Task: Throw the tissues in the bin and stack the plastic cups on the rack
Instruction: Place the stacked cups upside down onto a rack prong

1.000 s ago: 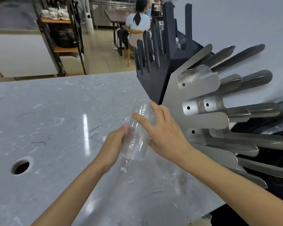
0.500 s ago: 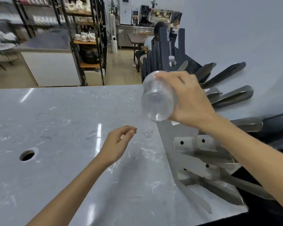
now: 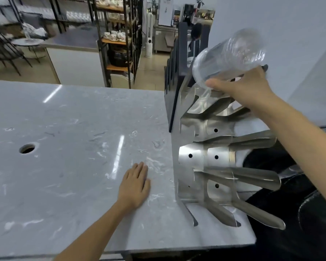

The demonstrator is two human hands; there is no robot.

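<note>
- A second ago both my hands were low over the counter [image 3: 68,129], with the clear plastic cups [image 3: 228,59] between them. Now only my right hand [image 3: 247,91] has the cups, and it has gone up high.
- My right fingers [image 3: 217,85] are wrapped under the cups and grasping them. The cups lie tilted on their side, open mouth toward me and down, closed end up and away from the fingers.
- The cups hang just above the top prongs of the shiny metal rack [image 3: 201,159] — not on a prong yet, as far as I can see.
- My left hand [image 3: 135,182] has let go. It lies flat on the counter, fingers spread a little and holding nothing, near the foot of the rack.
- I think this means the stacking step is under way: the cups are lifted and turned, and next I would slide the open mouth over a prong.
- I see no tissues and no bin, so I cannot say how that part stands. There is a round hole [image 3: 27,148] in the counter, far off to the left of my left fingers.
- Hard to make out: the cups are blurry, so I cannot count them. My right hand hides the prong right below it. The dark stuff past the rack on the right is cut off — I cannot tell what it is.
</note>
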